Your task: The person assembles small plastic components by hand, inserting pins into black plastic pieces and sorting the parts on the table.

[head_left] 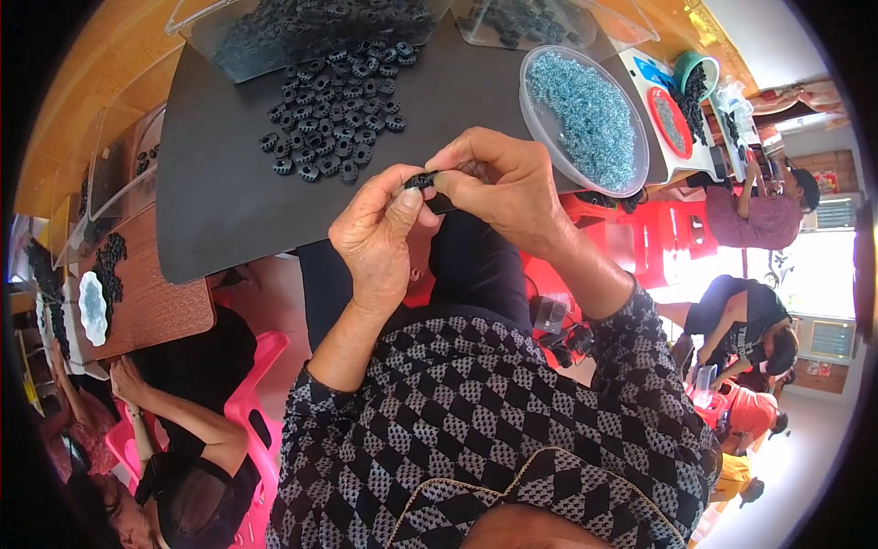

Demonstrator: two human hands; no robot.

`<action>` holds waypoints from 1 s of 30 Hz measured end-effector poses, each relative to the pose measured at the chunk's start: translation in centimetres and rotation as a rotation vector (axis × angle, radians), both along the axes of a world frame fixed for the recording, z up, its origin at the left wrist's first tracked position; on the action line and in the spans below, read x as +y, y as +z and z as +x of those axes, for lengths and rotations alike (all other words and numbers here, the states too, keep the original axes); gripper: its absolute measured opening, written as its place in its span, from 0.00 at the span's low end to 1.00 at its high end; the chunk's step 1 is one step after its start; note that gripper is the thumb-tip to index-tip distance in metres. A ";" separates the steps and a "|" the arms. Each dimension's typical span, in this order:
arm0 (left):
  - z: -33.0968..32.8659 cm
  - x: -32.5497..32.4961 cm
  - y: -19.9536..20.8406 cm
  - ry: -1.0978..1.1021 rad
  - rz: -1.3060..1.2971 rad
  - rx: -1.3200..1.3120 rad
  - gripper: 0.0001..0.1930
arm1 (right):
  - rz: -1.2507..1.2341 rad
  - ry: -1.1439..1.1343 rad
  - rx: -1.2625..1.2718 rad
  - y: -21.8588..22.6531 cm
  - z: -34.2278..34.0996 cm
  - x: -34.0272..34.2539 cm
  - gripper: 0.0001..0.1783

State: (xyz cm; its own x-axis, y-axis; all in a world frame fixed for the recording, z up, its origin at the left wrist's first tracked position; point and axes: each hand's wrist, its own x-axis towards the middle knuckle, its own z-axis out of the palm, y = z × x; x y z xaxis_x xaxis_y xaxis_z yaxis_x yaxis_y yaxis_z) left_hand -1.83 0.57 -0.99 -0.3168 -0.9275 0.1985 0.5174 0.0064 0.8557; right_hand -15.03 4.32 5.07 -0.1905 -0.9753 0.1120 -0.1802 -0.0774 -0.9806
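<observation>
Near the front edge of the dark table point(215, 183), my left hand point(380, 224) and my right hand point(503, 188) meet with fingertips pinched. Between them is a small black plastic part point(421, 180), partly hidden by the fingers. My left thumb presses its near side, and my right thumb and forefinger grip its right end. Beyond my left hand lies a loose pile of small black ring-shaped parts point(334, 119) with notched rims. To the right of my right hand stands a round clear plastic tub point(541, 133) filled with small translucent blue pieces point(585, 114).
A clear bin point(233, 59) of black parts sits at the far side, with another clear container point(526, 27) beside it. At left, a person point(183, 439) works at a brown table point(174, 302). A white table point(672, 165) and several people are at right.
</observation>
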 end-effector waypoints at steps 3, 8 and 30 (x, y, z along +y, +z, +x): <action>0.1 -0.1 -0.1 -0.001 -0.010 0.005 0.09 | 0.006 -0.017 0.047 0.2 0.2 0.1 0.04; 0.0 0.0 -0.2 0.001 -0.024 -0.009 0.09 | -0.020 -0.017 0.267 0.0 -0.1 0.2 0.06; -0.5 0.3 -0.3 0.229 -0.272 -0.242 0.09 | -0.445 -0.024 0.713 -1.2 0.5 -0.9 0.08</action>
State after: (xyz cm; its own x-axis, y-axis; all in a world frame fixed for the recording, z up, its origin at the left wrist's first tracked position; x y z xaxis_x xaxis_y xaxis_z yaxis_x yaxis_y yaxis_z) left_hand -2.36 0.90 -1.32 -0.1765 -0.9034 0.3908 0.2614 0.3398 0.9034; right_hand -14.56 3.38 3.88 0.0513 -0.8083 0.5865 -0.7517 -0.4179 -0.5102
